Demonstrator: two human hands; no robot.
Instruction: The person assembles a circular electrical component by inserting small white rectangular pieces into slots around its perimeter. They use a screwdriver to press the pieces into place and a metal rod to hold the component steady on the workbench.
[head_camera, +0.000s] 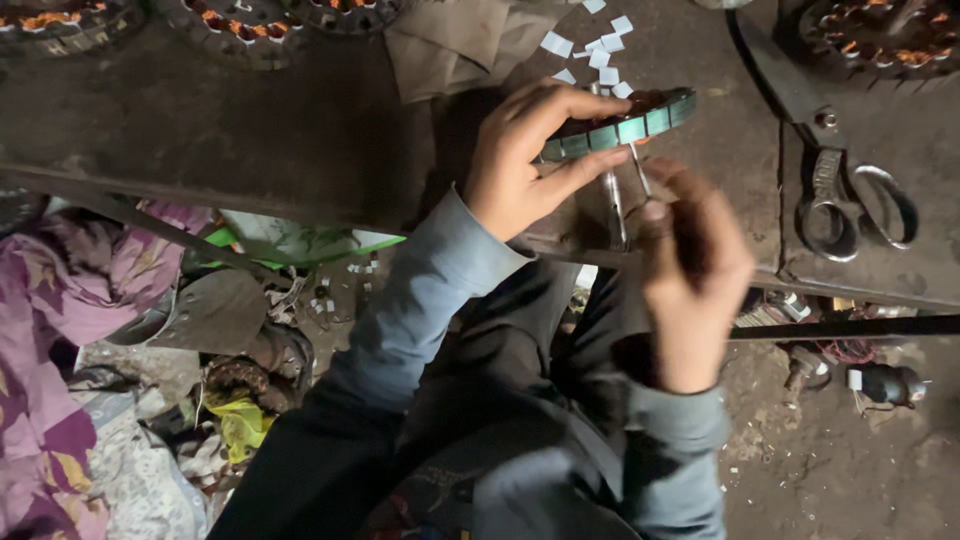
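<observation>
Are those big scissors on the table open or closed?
Closed, mostly. The scissors lie flat on the dark table; their blades run together as one strip and the two handle loops sit close, side by side.

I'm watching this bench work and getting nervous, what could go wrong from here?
The green-rimmed ring sits tilted at the bench edge, steadied only by the left hand; it could slip off. The right hand works a thin metal tool close to those fingers, so a slip might jab them. The white paper bits could scatter.
</observation>
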